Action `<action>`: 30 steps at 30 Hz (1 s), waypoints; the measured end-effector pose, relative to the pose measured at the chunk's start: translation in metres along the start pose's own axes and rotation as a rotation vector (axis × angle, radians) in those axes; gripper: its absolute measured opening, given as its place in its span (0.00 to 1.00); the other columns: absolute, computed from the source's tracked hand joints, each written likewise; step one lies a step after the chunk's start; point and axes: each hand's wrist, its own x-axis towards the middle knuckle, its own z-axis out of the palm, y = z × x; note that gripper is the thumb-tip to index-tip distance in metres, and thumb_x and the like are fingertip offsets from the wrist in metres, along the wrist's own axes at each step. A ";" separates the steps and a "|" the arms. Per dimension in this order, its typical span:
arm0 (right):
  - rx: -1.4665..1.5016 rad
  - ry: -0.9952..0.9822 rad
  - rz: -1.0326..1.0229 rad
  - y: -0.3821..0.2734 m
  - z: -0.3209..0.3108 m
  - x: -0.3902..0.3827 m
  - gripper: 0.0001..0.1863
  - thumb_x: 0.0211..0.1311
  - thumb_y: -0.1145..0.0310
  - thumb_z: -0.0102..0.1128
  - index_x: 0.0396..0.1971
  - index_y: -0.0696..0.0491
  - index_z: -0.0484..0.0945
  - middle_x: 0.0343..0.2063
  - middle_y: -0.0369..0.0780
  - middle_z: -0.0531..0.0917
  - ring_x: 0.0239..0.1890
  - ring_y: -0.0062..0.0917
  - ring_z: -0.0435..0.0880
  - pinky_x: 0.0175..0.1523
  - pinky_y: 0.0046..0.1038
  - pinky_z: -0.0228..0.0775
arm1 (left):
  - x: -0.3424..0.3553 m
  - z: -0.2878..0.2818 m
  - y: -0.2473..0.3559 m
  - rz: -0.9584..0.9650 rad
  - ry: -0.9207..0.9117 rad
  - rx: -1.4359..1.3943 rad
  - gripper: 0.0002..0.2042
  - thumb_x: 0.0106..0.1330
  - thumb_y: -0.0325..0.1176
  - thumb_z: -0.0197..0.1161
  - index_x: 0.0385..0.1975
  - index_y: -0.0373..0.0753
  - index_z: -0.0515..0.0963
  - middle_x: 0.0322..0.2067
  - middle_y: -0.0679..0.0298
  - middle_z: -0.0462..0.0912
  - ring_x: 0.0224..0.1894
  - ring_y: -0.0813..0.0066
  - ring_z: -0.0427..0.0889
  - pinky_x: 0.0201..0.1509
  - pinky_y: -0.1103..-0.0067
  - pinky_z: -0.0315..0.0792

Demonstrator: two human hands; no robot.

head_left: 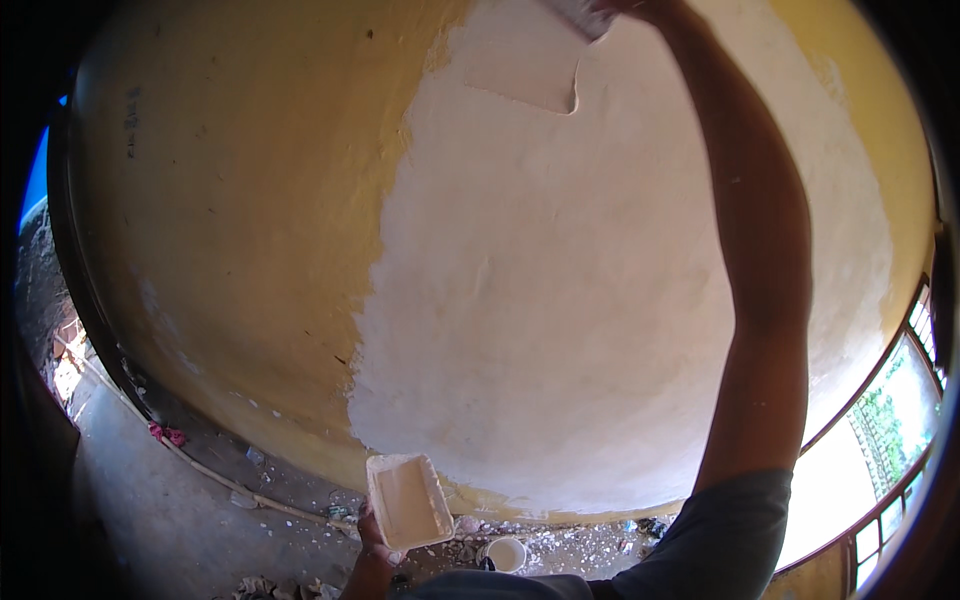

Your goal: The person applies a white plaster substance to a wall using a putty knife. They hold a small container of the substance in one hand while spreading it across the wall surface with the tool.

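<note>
High on the wall, at the upper edge of the view, my right hand (636, 6) is closed on a wide plastering blade (580, 16), partly cut off by the frame. Its edge is at the wall, beside a fresh wet patch of whitish plaster (530, 82) with a raised ridge on its right side. Low down, my left hand (374, 535) grips a rectangular mud pan (442, 500) by its left side. The pan is smeared with pale plaster inside. A large whitish coated area (560, 300) covers the wall between bare yellow parts (250, 230).
A white bucket (506, 554) stands on the floor near the wall's foot, among scattered white flakes and debris. A long pole (260, 497) lies along the floor at left, near a pink cloth (167, 434). At right is a barred window (890, 420).
</note>
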 end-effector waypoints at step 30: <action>-0.029 -0.119 -0.422 -0.034 0.066 -0.055 0.15 0.61 0.76 0.54 0.49 0.60 0.77 0.35 0.52 0.85 0.42 0.39 0.86 0.45 0.37 0.81 | -0.007 -0.004 -0.007 -0.077 -0.042 -0.004 0.27 0.73 0.56 0.43 0.62 0.46 0.71 0.54 0.61 0.79 0.55 0.58 0.79 0.58 0.58 0.74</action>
